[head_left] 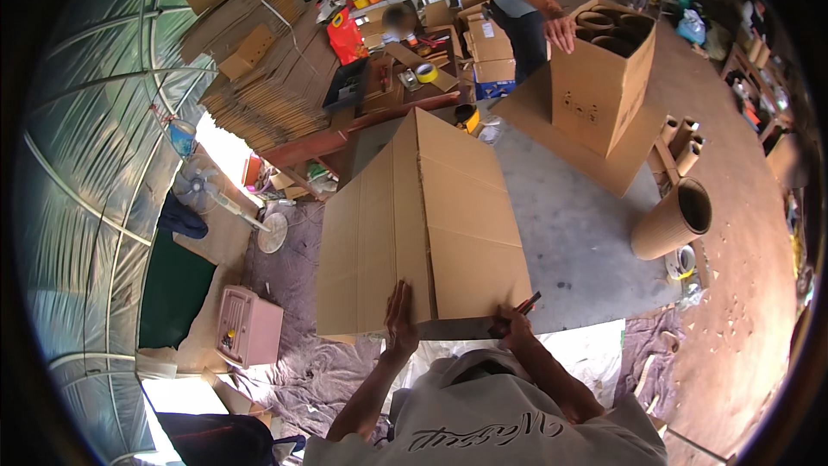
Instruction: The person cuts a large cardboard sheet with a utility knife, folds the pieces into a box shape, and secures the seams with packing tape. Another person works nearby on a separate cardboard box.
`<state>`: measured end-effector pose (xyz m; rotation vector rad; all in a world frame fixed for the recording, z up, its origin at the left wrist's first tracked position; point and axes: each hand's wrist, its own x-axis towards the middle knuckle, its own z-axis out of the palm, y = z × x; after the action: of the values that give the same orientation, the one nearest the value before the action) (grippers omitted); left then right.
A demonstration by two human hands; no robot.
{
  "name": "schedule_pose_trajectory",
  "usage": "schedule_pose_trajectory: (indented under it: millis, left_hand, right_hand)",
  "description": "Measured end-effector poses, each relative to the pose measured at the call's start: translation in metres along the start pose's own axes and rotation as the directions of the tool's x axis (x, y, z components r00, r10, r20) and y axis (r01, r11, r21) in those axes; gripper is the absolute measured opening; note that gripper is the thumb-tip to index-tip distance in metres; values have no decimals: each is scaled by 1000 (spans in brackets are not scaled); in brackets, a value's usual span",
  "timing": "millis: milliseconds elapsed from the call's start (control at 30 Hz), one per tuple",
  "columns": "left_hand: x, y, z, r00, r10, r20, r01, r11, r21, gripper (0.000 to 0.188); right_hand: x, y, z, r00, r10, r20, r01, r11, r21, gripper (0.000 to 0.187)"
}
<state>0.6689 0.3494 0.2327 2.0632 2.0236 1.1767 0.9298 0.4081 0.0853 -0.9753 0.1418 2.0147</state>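
A large brown cardboard box [470,233] lies in front of me on the grey tabletop, with creased panels that meet along a raised edge. Flat against its near left panel rests my left hand [399,319], fingers stretched out and holding nothing. At the near right corner my right hand [514,328] is closed round a slim dark tool with some red on it [528,302]; its exact kind is too small to tell. That hand also touches or nearly touches the cardboard.
On the grey table [586,250] stand a tall carton [595,95] of cardboard tubes, touched by a co-worker's hand [559,32], and a wide cardboard tube [673,220]. Tape rolls lie near the edges. Stacked flat cartons [259,78] and a fan [198,185] are to the left.
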Motion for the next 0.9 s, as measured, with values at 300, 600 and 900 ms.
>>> schedule_pose_trajectory:
  millis: [300, 600, 900]
  left_hand:
    - [-45, -26, 30, 986, 69, 152, -76, 996, 38, 48]
    - [-43, -15, 58, 980, 80, 180, -80, 997, -10, 68]
    - [-20, -8, 45, 998, 51, 44, -49, 998, -39, 68]
  right_hand:
    - [-116, -121, 57, 616, -784, 80, 694, 492, -526, 21]
    - [-130, -143, 86, 370, -884, 286, 685, 51, -727, 21]
    - [-141, -133, 127, 273, -864, 423, 826, -15, -563, 25]
